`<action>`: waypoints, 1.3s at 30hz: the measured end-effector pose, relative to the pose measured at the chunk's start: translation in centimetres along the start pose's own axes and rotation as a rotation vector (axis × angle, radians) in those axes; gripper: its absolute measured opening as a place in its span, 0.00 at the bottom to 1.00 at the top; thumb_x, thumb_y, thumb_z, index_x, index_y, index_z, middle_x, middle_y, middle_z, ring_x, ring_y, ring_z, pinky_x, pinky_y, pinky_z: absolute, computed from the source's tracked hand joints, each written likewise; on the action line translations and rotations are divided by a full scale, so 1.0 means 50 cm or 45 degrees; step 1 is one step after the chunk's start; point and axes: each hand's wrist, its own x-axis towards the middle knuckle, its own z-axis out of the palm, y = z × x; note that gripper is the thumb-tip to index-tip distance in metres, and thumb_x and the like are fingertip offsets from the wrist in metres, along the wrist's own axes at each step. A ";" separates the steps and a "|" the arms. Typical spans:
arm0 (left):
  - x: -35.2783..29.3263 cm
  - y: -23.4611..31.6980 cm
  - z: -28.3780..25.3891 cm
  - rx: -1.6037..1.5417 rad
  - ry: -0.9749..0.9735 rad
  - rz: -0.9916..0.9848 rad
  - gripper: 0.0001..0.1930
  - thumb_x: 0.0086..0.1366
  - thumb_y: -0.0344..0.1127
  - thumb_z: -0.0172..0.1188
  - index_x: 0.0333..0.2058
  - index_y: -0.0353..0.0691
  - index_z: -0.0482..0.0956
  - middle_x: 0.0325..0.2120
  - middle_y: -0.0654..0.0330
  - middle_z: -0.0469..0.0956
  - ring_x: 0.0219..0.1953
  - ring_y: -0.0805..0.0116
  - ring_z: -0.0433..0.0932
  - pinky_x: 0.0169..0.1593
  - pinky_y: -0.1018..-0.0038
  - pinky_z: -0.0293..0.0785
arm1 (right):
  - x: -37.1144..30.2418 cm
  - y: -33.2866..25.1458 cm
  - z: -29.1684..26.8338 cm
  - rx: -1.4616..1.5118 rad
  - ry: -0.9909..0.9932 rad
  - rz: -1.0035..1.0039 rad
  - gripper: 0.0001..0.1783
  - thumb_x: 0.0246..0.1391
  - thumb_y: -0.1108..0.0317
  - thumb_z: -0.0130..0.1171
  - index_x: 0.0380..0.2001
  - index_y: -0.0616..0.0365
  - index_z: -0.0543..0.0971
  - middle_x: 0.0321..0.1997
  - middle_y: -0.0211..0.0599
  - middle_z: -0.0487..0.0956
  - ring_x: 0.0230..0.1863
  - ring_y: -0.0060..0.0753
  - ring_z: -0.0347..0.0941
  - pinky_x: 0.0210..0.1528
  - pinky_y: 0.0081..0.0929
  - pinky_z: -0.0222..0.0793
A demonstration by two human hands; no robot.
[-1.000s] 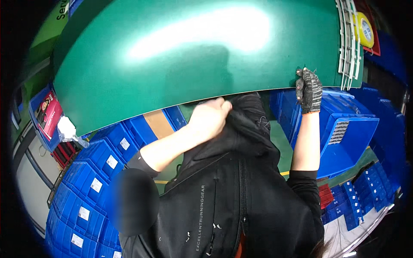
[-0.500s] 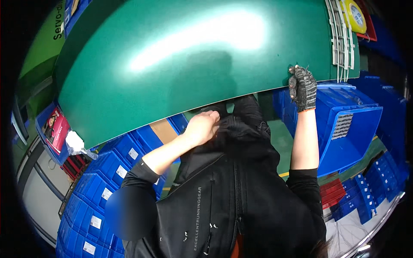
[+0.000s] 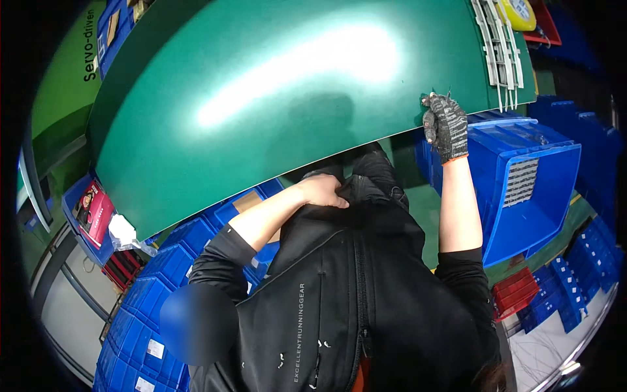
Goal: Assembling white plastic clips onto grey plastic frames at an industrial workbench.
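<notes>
My left hand [image 3: 322, 191] is bare and rests low against the front of my black jacket [image 3: 392, 281], just short of the table's near edge. Its fingers curl in against the dark cloth, and the cloth hides what they may hold. A grey-and-black knitted glove with an orange cuff covers my right hand [image 3: 447, 127]. That hand lies at the near edge of the green tabletop [image 3: 248, 140], towards the right, with its fingers bent together. Small dark specks or threads show beside the fingertips; whether anything is pinched there cannot be made out.
Long white slotted strips [image 3: 499, 55] lie at the table's right end, near a yellow round-cornered object [image 3: 519, 13]. Large blue crates [image 3: 532, 147] stand at the right, with a red crate [image 3: 516, 294] lower down. More blue crates [image 3: 140, 310] and crumpled clear plastic [image 3: 124, 232] are at the left.
My left hand has shifted slightly right and down, further onto the jacket front. The view has turned a little; my right hand stays at the table edge with its fingers bent.
</notes>
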 end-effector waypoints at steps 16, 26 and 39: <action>-0.053 0.069 0.015 0.096 0.010 0.479 0.19 0.58 0.45 0.55 0.38 0.33 0.72 0.36 0.44 0.73 0.41 0.46 0.70 0.43 0.66 0.67 | 0.003 0.016 -0.015 0.102 -0.032 -0.062 0.11 0.50 0.63 0.55 0.27 0.61 0.75 0.10 0.34 0.69 0.03 0.23 0.58 0.04 0.18 0.50; -0.010 0.075 0.029 -0.140 -0.012 0.824 0.22 0.57 0.42 0.55 0.44 0.30 0.69 0.49 0.43 0.66 0.54 0.48 0.61 0.56 0.66 0.56 | 0.012 0.011 -0.009 0.186 -0.062 -0.009 0.09 0.48 0.70 0.56 0.30 0.65 0.75 0.13 0.39 0.72 0.04 0.26 0.61 0.04 0.18 0.54; -0.008 0.253 -0.040 -1.627 0.036 0.645 0.08 0.52 0.29 0.60 0.31 0.33 0.75 0.27 0.63 0.76 0.31 0.76 0.74 0.38 0.78 0.71 | 0.002 0.010 -0.014 0.118 -0.056 -0.022 0.10 0.46 0.68 0.58 0.30 0.63 0.75 0.12 0.39 0.71 0.04 0.25 0.61 0.05 0.18 0.55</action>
